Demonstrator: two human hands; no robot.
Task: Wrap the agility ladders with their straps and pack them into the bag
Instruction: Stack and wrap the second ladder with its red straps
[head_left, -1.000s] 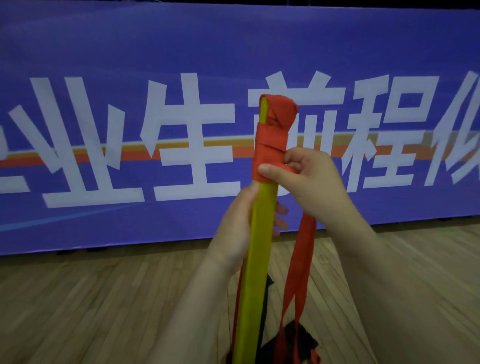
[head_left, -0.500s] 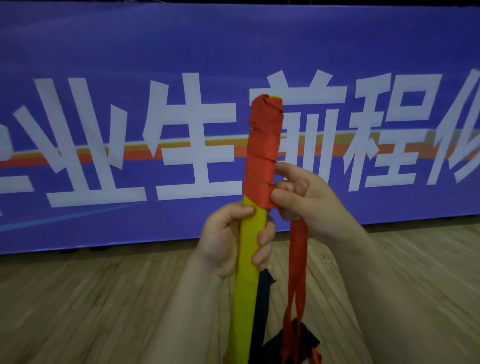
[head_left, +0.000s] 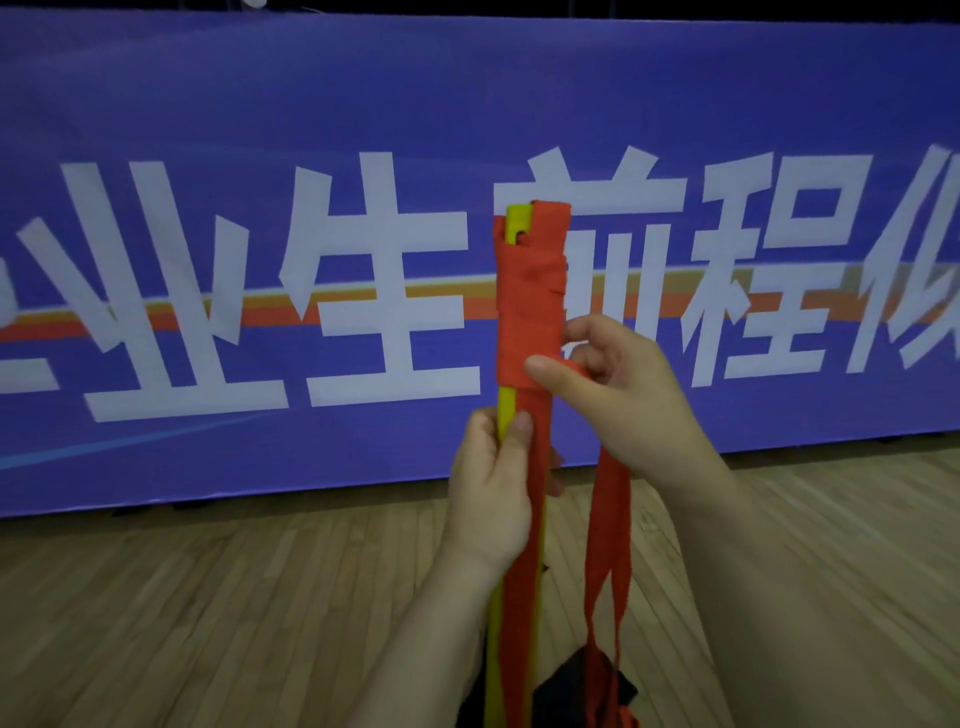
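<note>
Red strap (head_left: 529, 312) lying coiled round top of yellow ladder bundle (head_left: 506, 408), bundle standing upright before blue banner (head_left: 260, 104). Left hand (head_left: 488, 493) gripping bundle just below coils, steadying it so turns are sitting tight. Right hand (head_left: 618, 395) pinching strap at lowest coil, holding tension. Loose tail (head_left: 610, 519) hanging toward dark fabric (head_left: 576, 686) on wooden floor (head_left: 208, 597), possibly bag. Packing not yet begun, I'd judge.

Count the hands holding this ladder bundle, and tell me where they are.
2. The left hand grips the yellow ladder bundle just below the wrapping. The right hand pinches the red strap at the wrapping's lower edge. None seems hidden.
</note>
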